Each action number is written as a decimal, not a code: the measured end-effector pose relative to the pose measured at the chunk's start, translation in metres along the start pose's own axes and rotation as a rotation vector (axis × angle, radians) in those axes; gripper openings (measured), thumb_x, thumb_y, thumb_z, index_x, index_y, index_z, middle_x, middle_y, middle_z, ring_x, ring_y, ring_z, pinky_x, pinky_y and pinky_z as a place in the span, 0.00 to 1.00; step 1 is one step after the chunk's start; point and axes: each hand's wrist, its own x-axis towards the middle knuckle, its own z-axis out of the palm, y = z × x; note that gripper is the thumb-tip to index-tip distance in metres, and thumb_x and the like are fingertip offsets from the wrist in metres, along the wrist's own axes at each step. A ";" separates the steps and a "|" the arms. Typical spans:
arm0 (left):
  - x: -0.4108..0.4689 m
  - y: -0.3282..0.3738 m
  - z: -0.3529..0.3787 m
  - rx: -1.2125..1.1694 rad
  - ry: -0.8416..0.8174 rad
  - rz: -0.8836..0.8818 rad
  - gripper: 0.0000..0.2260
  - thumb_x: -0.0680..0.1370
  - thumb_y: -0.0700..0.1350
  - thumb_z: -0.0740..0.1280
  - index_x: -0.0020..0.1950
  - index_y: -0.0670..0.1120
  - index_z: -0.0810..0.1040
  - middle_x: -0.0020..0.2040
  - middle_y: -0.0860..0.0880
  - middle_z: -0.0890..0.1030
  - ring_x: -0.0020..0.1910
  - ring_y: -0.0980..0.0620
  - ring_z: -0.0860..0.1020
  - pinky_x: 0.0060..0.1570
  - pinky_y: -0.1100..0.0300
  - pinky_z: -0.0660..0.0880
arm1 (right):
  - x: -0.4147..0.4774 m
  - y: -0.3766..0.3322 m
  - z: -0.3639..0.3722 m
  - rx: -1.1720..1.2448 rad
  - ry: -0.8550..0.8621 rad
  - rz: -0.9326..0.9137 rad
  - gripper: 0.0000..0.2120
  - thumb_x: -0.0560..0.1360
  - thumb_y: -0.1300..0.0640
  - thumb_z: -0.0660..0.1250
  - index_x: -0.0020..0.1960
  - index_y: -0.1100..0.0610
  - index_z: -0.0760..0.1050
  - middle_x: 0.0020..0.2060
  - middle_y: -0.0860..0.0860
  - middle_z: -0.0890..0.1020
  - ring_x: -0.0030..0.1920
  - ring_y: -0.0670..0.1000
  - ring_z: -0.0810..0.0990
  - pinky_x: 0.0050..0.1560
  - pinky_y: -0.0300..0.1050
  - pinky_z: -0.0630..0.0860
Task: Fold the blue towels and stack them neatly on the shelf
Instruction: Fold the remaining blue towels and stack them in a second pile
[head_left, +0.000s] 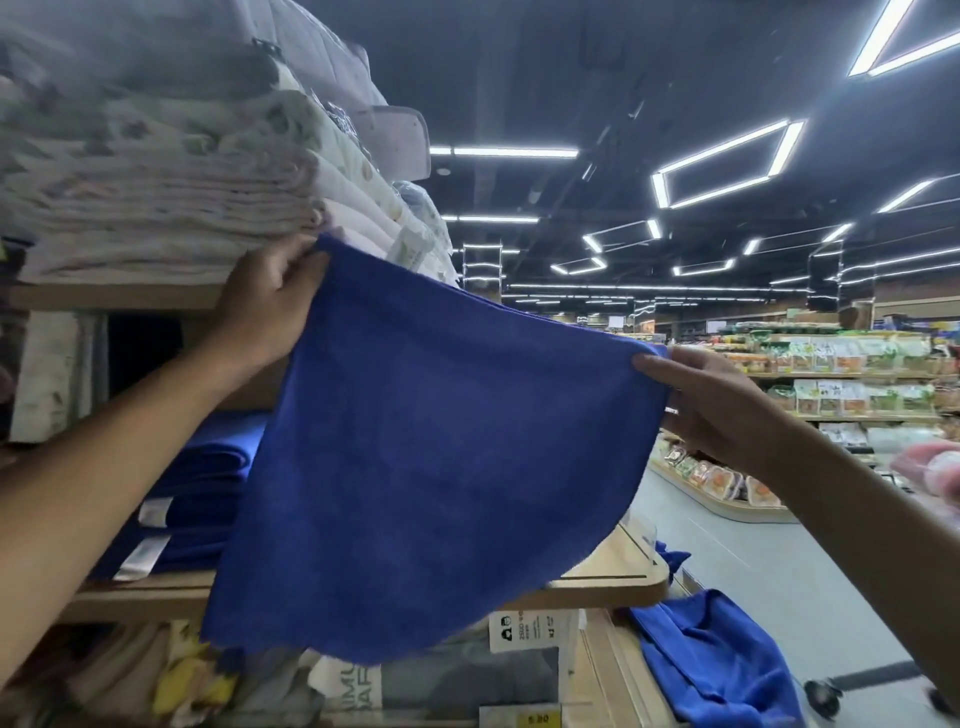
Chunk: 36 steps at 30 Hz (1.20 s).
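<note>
Hanging in the middle of the frame, a blue towel (431, 467) is spread open between two hands. The left hand (265, 306), left of centre and the higher of the two, grips the towel's upper left corner with curled fingers. The right hand (717, 410), at centre right and lower, pinches the upper right corner between thumb and fingers. The top edge slopes down from left to right, and the bottom edge hangs free in a curve.

The spread towel hides most of the wooden shelf (608, 584), leaving only its rounded right end in view at lower right. At lower left, folded towels (208, 483) of the same blue lie stacked on that shelf, partly covered by the left forearm and the held towel. In the upper left, pale linens (156, 192) are piled on a higher board, just behind the left hand.

Beneath the shelf, a white label (524, 631) and a yellow price tag (538, 719) show under the towel's hem. A loose towel (711, 660), also blue, lies crumpled at lower right. Food racks (841, 374) fill the far right, and strip lights (727, 161) cross the dark ceiling in the upper right.
</note>
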 end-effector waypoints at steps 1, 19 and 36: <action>-0.008 -0.005 -0.003 -0.070 -0.016 -0.062 0.11 0.82 0.48 0.60 0.55 0.45 0.81 0.47 0.44 0.83 0.47 0.56 0.76 0.47 0.55 0.71 | -0.002 0.000 0.001 0.086 -0.011 0.018 0.24 0.75 0.51 0.72 0.63 0.67 0.77 0.52 0.61 0.82 0.51 0.56 0.82 0.49 0.50 0.83; -0.082 -0.058 -0.010 -0.363 -0.015 -0.491 0.11 0.85 0.49 0.61 0.51 0.49 0.83 0.38 0.59 0.84 0.34 0.64 0.80 0.28 0.71 0.74 | 0.021 0.020 0.012 -0.035 -0.007 0.052 0.23 0.66 0.55 0.80 0.59 0.59 0.83 0.51 0.56 0.87 0.47 0.51 0.88 0.42 0.38 0.82; -0.069 -0.156 0.082 -0.229 -0.133 -0.826 0.04 0.82 0.47 0.65 0.51 0.51 0.79 0.41 0.50 0.76 0.39 0.52 0.77 0.26 0.57 0.80 | 0.091 0.105 0.027 -0.386 0.197 0.311 0.13 0.77 0.55 0.74 0.60 0.56 0.79 0.47 0.52 0.85 0.41 0.46 0.84 0.40 0.40 0.78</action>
